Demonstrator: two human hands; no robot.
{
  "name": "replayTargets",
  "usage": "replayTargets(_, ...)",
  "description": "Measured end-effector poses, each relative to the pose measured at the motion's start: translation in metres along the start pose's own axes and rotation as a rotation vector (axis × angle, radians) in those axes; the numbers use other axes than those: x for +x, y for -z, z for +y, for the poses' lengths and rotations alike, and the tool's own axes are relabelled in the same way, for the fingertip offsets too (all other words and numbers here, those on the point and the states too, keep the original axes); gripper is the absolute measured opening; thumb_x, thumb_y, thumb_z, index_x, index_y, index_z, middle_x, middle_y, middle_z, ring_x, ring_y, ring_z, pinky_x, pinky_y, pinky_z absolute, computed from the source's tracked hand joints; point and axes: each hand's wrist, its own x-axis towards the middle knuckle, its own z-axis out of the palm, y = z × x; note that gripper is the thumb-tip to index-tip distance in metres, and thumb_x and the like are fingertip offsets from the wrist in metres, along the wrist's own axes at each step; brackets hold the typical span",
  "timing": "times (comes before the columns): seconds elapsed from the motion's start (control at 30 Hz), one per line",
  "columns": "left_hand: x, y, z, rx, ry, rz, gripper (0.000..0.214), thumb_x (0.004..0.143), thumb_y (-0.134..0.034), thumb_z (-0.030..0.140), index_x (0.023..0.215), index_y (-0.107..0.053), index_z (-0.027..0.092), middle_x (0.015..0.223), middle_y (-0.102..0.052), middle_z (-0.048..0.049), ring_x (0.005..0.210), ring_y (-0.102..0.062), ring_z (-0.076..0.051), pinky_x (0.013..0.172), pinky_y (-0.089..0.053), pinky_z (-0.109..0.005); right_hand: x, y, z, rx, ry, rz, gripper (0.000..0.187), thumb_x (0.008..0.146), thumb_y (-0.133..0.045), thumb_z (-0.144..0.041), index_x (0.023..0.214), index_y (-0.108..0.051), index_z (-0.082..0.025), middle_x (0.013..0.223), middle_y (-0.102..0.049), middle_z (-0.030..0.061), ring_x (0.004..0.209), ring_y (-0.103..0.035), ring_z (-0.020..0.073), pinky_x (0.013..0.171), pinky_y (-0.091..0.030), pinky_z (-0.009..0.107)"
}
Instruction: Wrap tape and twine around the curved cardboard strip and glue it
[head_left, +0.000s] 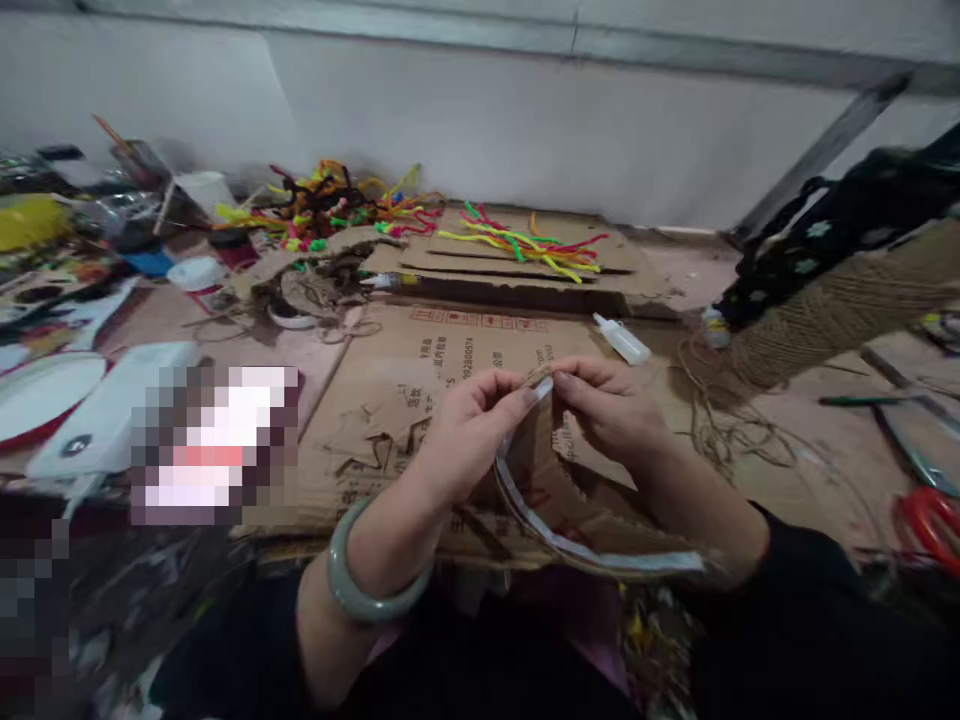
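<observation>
A curved cardboard strip (540,525) with a white band along its edge hangs between my hands and bends toward the table's front edge. My left hand (480,425) pinches its upper end between thumb and fingers. Close beside it, my right hand (611,405) pinches the same end, fingertips almost touching the left thumb. Beneath both hands lies a printed cardboard sheet (390,400) with cuts in its surface. A small white glue bottle (622,340) rests on its side just beyond my right hand.
Colourful fuzzy stems (525,245) lie on cardboard at the back, with a bigger heap (322,205) to their left. A twine-wrapped post (847,290) leans in from the right, above loose twine (739,430). Red-handled scissors (930,525), a lit phone (217,445) and a white power bank (112,410) lie at the sides.
</observation>
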Motion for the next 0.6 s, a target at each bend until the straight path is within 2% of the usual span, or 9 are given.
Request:
replayTargets(0.2,0.002,0.002,-0.003,0.032,-0.003,0.008,0.029,0.068,-0.079,0.040,0.073,-0.063,0.016,0.061,-0.060,0.0026,0.054,-0.051,-0.007,0.050,-0.038,-0.018,0.000,-0.001,-0.005,-0.067,-0.028,0.001,0.027,0.071,-0.076,-0.042,0.081,-0.069,-0.018,0.059,-0.061,-0.0035,0.050,-0.054,0.0074,0.048,-0.047,0.021)
replayTargets(0.3,0.001,0.002,-0.002,0.077,-0.036,0.030,0.026,0.069,-0.079,0.038,0.072,-0.064,0.016,0.060,-0.060,0.0026,0.052,-0.049,-0.006,0.047,-0.036,-0.017,0.000,-0.001,-0.007,-0.098,-0.041,-0.014,0.021,0.074,-0.073,-0.037,0.077,-0.066,-0.018,0.057,-0.059,-0.0043,0.048,-0.053,0.0068,0.047,-0.045,0.020)
replayTargets(0.4,0.001,0.003,-0.002,0.078,-0.064,0.048,0.026,0.070,-0.079,0.039,0.071,-0.066,0.016,0.061,-0.061,0.0022,0.053,-0.051,-0.006,0.049,-0.039,-0.017,0.000,-0.001,-0.008,-0.106,-0.043,-0.044,0.023,0.075,-0.072,-0.039,0.078,-0.065,-0.017,0.059,-0.059,-0.0039,0.049,-0.053,0.0064,0.047,-0.046,0.020)
replayTargets(0.5,0.003,0.004,-0.002,0.041,-0.100,0.137,0.026,0.067,-0.080,0.038,0.070,-0.066,0.016,0.059,-0.061,0.0029,0.052,-0.052,-0.006,0.050,-0.041,-0.017,0.001,0.001,-0.012,-0.082,-0.003,0.001,0.030,0.076,-0.071,-0.046,0.079,-0.066,-0.017,0.063,-0.061,-0.0025,0.050,-0.054,0.0059,0.047,-0.046,0.019)
replayTargets(0.6,0.008,0.007,-0.002,0.018,-0.204,0.282,0.024,0.065,-0.082,0.034,0.068,-0.065,0.017,0.057,-0.060,0.0040,0.050,-0.051,-0.006,0.047,-0.041,-0.016,0.002,0.008,-0.018,-0.039,0.093,0.074,0.036,0.075,-0.070,-0.052,0.080,-0.067,-0.017,0.064,-0.061,-0.0023,0.051,-0.055,0.0061,0.047,-0.045,0.019)
